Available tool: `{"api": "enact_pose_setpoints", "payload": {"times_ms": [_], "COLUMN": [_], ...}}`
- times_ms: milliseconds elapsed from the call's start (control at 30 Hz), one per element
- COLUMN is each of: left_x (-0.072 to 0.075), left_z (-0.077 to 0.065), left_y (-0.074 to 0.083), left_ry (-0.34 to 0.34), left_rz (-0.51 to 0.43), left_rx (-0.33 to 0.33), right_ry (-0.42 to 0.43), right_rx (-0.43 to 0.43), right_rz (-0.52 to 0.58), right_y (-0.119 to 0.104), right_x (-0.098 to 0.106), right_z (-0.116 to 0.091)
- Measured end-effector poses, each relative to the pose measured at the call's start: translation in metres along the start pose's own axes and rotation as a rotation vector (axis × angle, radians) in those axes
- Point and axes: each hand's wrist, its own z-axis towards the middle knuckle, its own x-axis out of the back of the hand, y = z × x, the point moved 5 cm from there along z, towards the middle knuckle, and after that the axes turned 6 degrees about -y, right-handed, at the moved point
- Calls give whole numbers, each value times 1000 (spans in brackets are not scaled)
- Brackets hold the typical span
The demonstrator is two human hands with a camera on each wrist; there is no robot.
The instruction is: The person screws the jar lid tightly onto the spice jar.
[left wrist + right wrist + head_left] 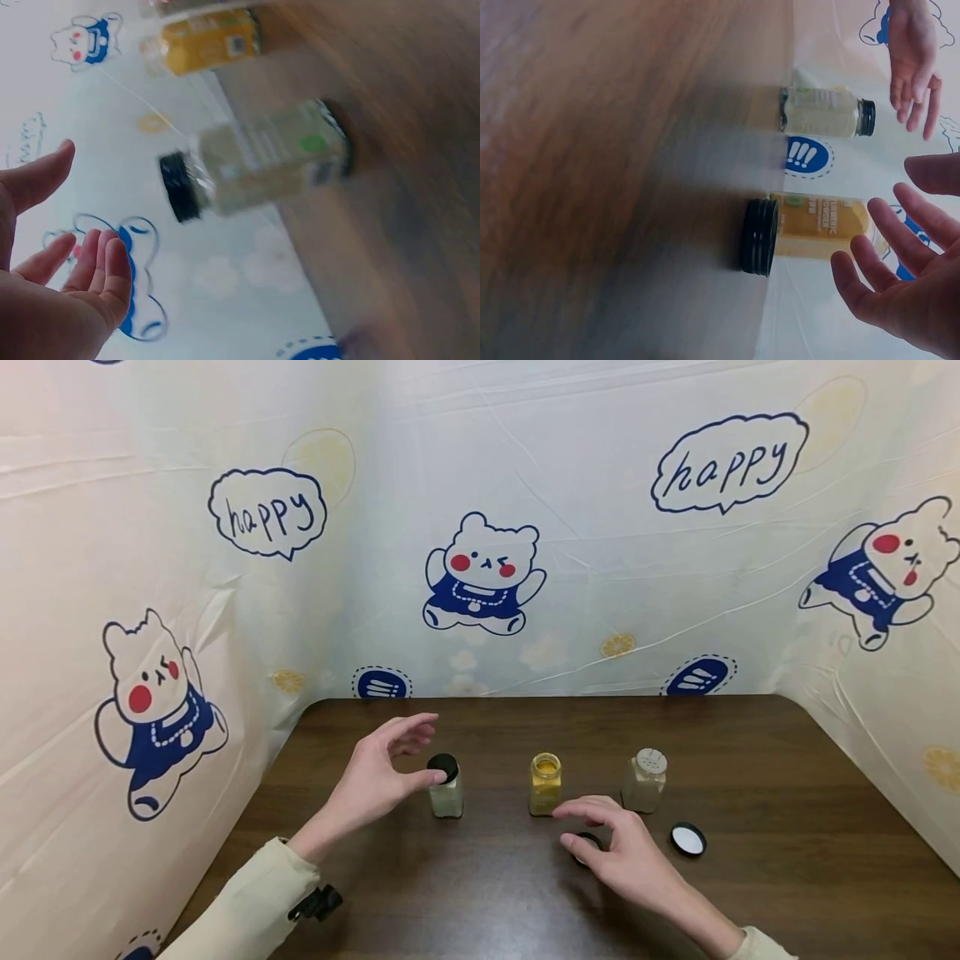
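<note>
Three clear jars are standing upright in a row; the middle one, the yellow jar (545,792), is showing an uncovered mouth and serving as reference point. One capped jar (447,802) is standing left of the yellow jar, wearing one black lid (442,767). One shaker jar (642,787) is standing to the yellow jar's right, bearing one perforated top (651,761). Two loose black lids are lying separately: the near lid (759,237) in front and slightly right of the yellow jar, the other lid (687,839) farther right, displaying a white inside. Two hands are hovering: the left hand (382,768) left of the yellow jar, by the capped jar's lid, thumb and fingers parted, grasping nothing; the right hand (626,852) in front and right of the yellow jar, fingers spread, grasping nothing. One brown table (465,902) is supporting the yellow jar; behind it, one printed curtain (600,560) is hanging.
</note>
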Motion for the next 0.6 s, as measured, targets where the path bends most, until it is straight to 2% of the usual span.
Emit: {"api": "enact_pose_setpoints", "payload": {"times_ms": [167,333,600], "left_x": [-7,-18,-40], "left_z": [-1,-1,-3], "left_y": [22,37,47], "left_ry": [13,2,-68], "left_rz": [-66,-123,-191], "left_rx": [-48,-97,-61], "right_ry": [2,11,17], "right_rx": [0,4,22], "right_rz": [-5,-18,-18], "right_y": [1,2,2], "right_x": [1,2,3], "right_z": [-1,-1,-2]}}
